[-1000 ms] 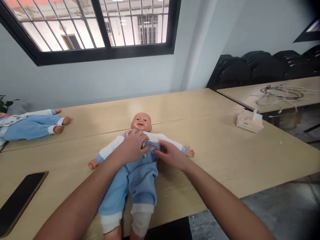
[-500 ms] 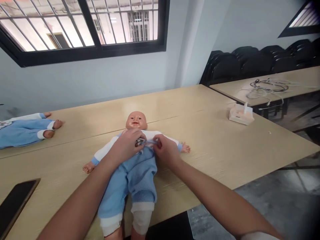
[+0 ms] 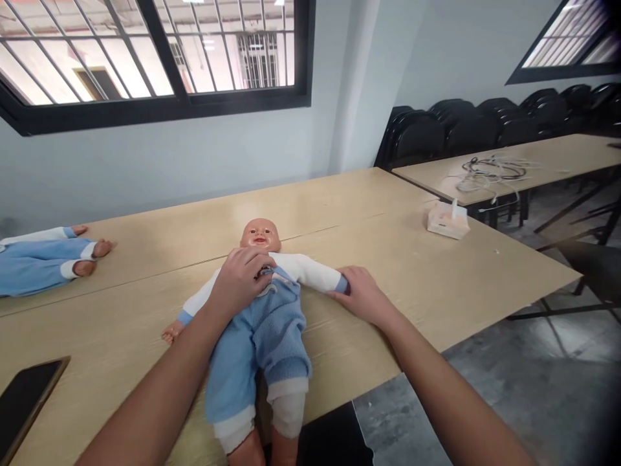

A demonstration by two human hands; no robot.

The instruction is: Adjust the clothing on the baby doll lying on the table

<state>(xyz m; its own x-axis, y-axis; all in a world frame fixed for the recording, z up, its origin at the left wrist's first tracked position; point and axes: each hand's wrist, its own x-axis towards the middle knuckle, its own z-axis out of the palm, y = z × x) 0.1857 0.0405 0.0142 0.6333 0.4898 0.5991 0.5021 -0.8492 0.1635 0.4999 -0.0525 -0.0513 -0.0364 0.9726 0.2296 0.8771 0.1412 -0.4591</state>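
A baby doll (image 3: 264,323) in a white top and blue fleece trousers lies on its back on the wooden table (image 3: 412,272), head towards the window, legs hanging over the near edge. My left hand (image 3: 240,279) rests on the doll's chest, fingers curled over the top of its clothing just below the chin. My right hand (image 3: 361,296) is closed around the end of the doll's outstretched arm, covering its small hand at the blue cuff. The doll's other arm (image 3: 187,309) lies out to the left.
A second doll (image 3: 46,262) in blue clothes lies at the far left. A black phone (image 3: 26,398) sits at the near left corner. A tissue box (image 3: 447,220) stands at the right. Cables (image 3: 490,169) lie on another table, with black chairs (image 3: 485,123) behind.
My right hand has left the doll's chest and slid right to grip the end of its arm. My left hand has stayed on the chest. The view has shifted a little to the right.
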